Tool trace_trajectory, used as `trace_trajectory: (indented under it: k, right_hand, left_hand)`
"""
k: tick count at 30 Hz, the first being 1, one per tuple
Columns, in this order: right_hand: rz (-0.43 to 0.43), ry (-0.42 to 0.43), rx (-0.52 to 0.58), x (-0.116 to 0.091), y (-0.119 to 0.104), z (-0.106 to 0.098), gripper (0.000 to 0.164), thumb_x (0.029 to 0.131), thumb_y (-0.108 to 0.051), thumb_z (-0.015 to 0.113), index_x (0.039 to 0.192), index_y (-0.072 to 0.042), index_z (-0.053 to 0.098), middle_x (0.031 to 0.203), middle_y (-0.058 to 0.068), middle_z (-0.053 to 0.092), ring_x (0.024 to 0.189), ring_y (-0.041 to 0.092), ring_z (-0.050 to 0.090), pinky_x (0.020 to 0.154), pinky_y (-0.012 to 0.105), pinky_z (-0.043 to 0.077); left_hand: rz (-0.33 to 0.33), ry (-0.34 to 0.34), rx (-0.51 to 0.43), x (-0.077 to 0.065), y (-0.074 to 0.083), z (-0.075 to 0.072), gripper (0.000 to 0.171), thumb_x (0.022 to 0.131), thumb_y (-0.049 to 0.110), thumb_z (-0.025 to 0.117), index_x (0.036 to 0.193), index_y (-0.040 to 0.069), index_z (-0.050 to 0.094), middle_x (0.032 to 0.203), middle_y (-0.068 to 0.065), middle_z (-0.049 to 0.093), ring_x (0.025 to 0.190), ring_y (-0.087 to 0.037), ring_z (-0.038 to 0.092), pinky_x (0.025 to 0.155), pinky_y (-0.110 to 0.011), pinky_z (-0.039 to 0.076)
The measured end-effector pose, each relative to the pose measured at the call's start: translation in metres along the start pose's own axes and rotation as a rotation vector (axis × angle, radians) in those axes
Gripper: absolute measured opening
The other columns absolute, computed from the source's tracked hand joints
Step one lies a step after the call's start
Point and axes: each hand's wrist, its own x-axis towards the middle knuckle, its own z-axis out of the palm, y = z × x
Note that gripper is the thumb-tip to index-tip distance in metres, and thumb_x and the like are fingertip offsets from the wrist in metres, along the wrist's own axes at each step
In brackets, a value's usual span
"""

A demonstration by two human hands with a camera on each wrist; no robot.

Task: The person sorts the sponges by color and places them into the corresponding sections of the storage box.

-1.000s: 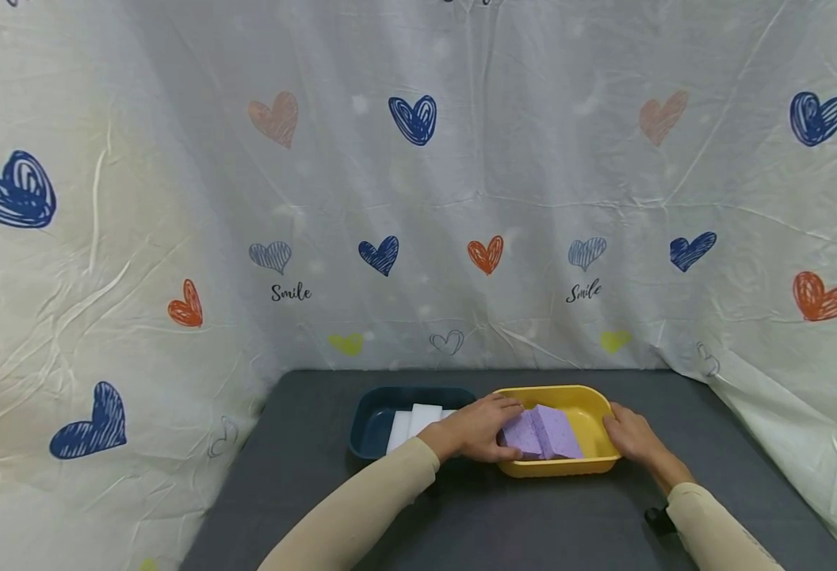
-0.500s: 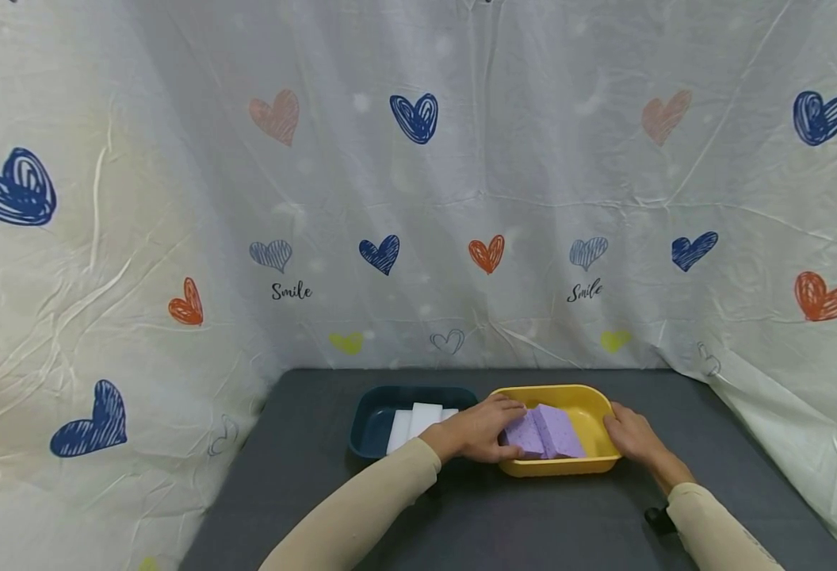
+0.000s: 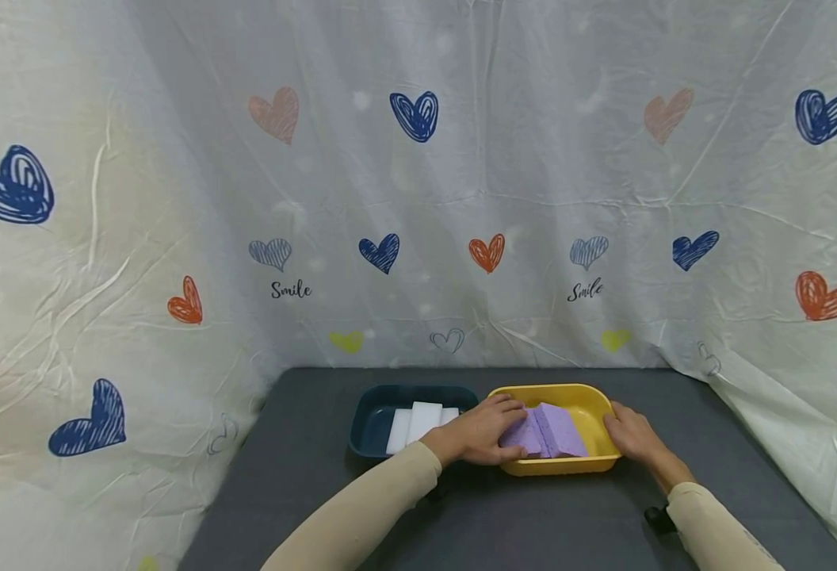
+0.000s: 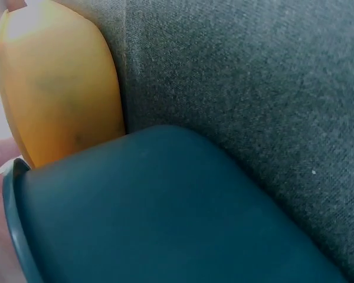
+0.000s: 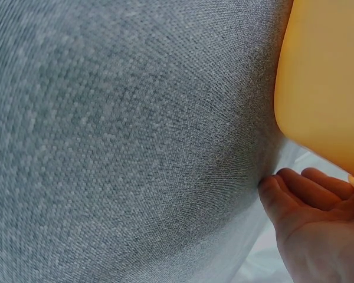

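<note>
Inside the yellow tub lie purple speckled sponges, leaning against each other toward its left side. My left hand reaches over the tub's left rim and grips the left sponge, thumb at the front and fingers behind; its palm side is hidden. At the tub's right end my right hand holds the rim. In the right wrist view, the fingers of that hand are bent beside the tub's outer wall. The left wrist view shows only a pale, washed-out edge of the left hand.
A dark blue tub stands left of the yellow one, with white blocks in it, partly behind my left forearm. Both tubs stand on a grey cloth-covered table. A white curtain printed with hearts hangs behind.
The purple sponges have shifted slightly to the right inside the yellow tub, with the left hand barely moving along. The right hand stays at the rim.
</note>
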Motion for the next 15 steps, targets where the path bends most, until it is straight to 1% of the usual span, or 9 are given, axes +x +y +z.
trace_trajectory:
  k: [3,5,6,7,8,9,11,14,15]
  right_hand:
    - [-0.018,0.02,-0.018,0.012,0.023,0.011,0.056,0.114,-0.032,0.036,0.144,0.01,0.056,0.118,0.023,0.07,0.087,0.028,0.061,0.074,0.041,0.05]
    - [-0.028,0.006,-0.02,0.018,0.033,0.015,0.057,0.114,-0.033,0.035,0.145,0.011,0.054,0.12,0.026,0.069,0.089,0.031,0.061,0.076,0.043,0.05]
    - [-0.017,0.014,-0.026,0.019,0.034,0.016,0.056,0.114,-0.032,0.035,0.145,0.01,0.055,0.119,0.023,0.07,0.089,0.029,0.061,0.075,0.042,0.05]
    - [-0.014,0.002,-0.02,0.018,0.032,0.015,0.056,0.114,-0.031,0.035,0.145,0.011,0.054,0.12,0.025,0.069,0.09,0.031,0.061,0.077,0.045,0.051]
    - [-0.007,0.005,-0.024,0.018,0.03,0.015,0.056,0.114,-0.031,0.035,0.145,0.01,0.055,0.12,0.024,0.07,0.09,0.029,0.061,0.077,0.043,0.051]
    - [-0.004,-0.008,-0.02,0.014,0.023,0.011,0.055,0.113,-0.028,0.035,0.146,0.012,0.054,0.121,0.025,0.069,0.091,0.03,0.062,0.078,0.045,0.052]
    - [-0.001,-0.013,-0.014,0.011,0.018,0.008,0.055,0.113,-0.028,0.035,0.146,0.012,0.053,0.123,0.025,0.069,0.093,0.029,0.062,0.079,0.043,0.051]
    - [-0.012,0.005,-0.019,0.014,0.025,0.012,0.055,0.114,-0.03,0.034,0.145,0.011,0.054,0.119,0.023,0.069,0.089,0.028,0.061,0.076,0.041,0.05]
    - [-0.017,0.0,-0.014,0.015,0.027,0.012,0.056,0.114,-0.03,0.034,0.146,0.011,0.054,0.12,0.025,0.069,0.09,0.03,0.061,0.077,0.043,0.05]
  left_hand:
    - [-0.003,-0.003,-0.008,-0.002,0.001,-0.001,0.073,0.107,0.054,0.059,0.165,0.01,0.048,0.172,-0.008,0.047,0.164,-0.029,0.037,0.137,-0.041,0.025]
    - [-0.001,-0.001,0.002,-0.003,0.001,-0.001,0.074,0.108,0.055,0.058,0.165,0.01,0.048,0.172,-0.008,0.047,0.163,-0.029,0.037,0.136,-0.041,0.025]
    - [-0.001,0.0,0.0,-0.004,0.002,-0.002,0.073,0.108,0.054,0.058,0.165,0.009,0.048,0.172,-0.008,0.047,0.163,-0.03,0.037,0.136,-0.041,0.025]
    - [-0.001,-0.001,0.0,-0.005,0.002,-0.003,0.073,0.108,0.054,0.058,0.165,0.009,0.047,0.172,-0.008,0.047,0.163,-0.03,0.038,0.137,-0.041,0.025]
    - [-0.002,0.0,0.002,-0.006,0.002,-0.003,0.073,0.108,0.054,0.058,0.165,0.009,0.047,0.172,-0.008,0.047,0.163,-0.03,0.038,0.137,-0.041,0.025]
    - [-0.002,0.003,0.004,-0.006,0.002,-0.004,0.073,0.108,0.053,0.058,0.165,0.009,0.047,0.171,-0.008,0.047,0.163,-0.03,0.038,0.136,-0.041,0.025]
    - [-0.004,0.005,0.006,-0.008,0.003,-0.005,0.073,0.108,0.053,0.059,0.165,0.009,0.047,0.172,-0.008,0.047,0.163,-0.03,0.039,0.136,-0.041,0.025]
    - [-0.006,0.011,0.013,-0.01,0.002,-0.005,0.073,0.108,0.052,0.059,0.165,0.009,0.047,0.171,-0.007,0.048,0.162,-0.029,0.039,0.136,-0.041,0.025]
    - [-0.005,0.014,0.018,-0.01,0.001,-0.006,0.073,0.108,0.052,0.059,0.165,0.009,0.047,0.171,-0.007,0.048,0.162,-0.029,0.039,0.136,-0.04,0.025]
